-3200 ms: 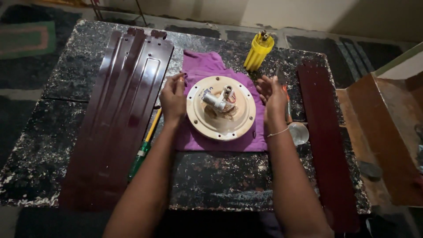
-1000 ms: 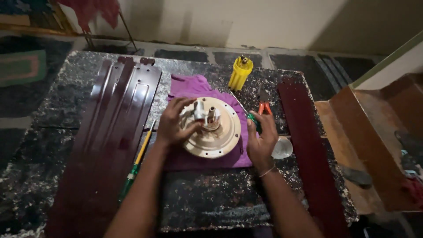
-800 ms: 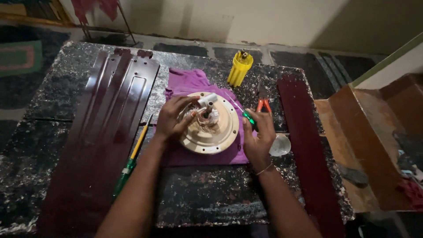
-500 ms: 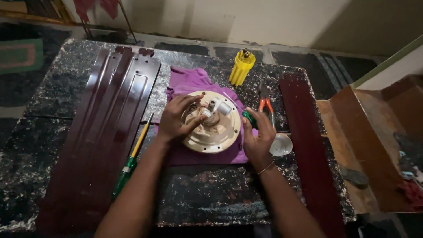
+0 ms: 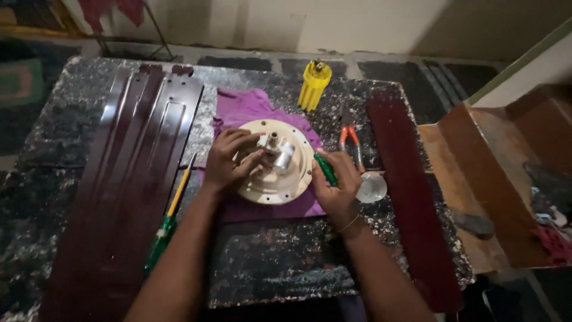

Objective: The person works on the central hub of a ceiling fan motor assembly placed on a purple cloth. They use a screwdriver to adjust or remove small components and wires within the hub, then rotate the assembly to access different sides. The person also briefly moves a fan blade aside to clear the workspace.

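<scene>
Cream motor housing (image 5: pixel 275 177) on purple cloth (image 5: pixel 244 107) | left hand (image 5: pixel 229 164) grips hub | right hand (image 5: pixel 333 188) clasps green-handled tool (image 5: pixel 325 169), probably a screwdriver | next: tip onto fastener.

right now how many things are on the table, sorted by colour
Maroon: 3, two stacked fan blades and a single blade
Purple: 1, cloth
Cream: 1, round motor housing
Yellow: 1, ribbed part
Green-handled: 2, long screwdriver, small tool
Orange-handled: 1, pliers
Clear: 1, round cap
Total: 10
</scene>
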